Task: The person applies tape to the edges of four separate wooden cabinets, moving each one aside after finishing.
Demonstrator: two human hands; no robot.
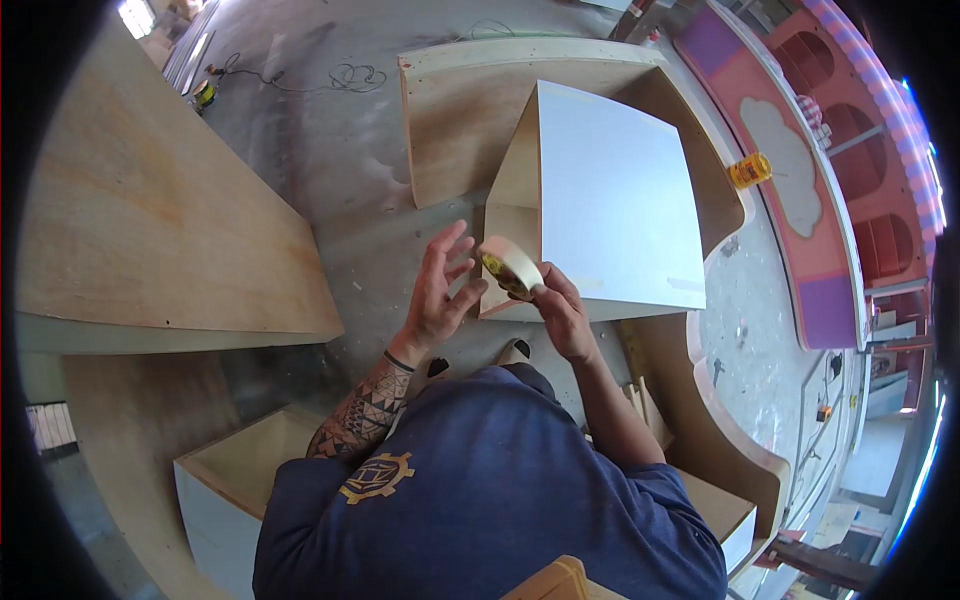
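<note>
A roll of cream masking tape [512, 266] is held up in front of me, tilted, its inner ring facing left. My right hand [566, 312] grips the roll at its lower right side. Just left of the tape, my left hand [442, 282] is raised with its fingers spread and nothing visible in it. Beyond both hands stands a wooden box with a white top panel [620, 195]; its open plywood side [515, 205] faces left. Pale strips, apparently tape, lie along the panel's near edge.
A curved plywood frame [470, 120] stands behind the box, with a yellow bottle [749, 170] at its right. Large plywood panels [170, 200] rise on the left. A pink and purple cabinet [790, 180] stands right. A cable [355, 77] lies on the floor.
</note>
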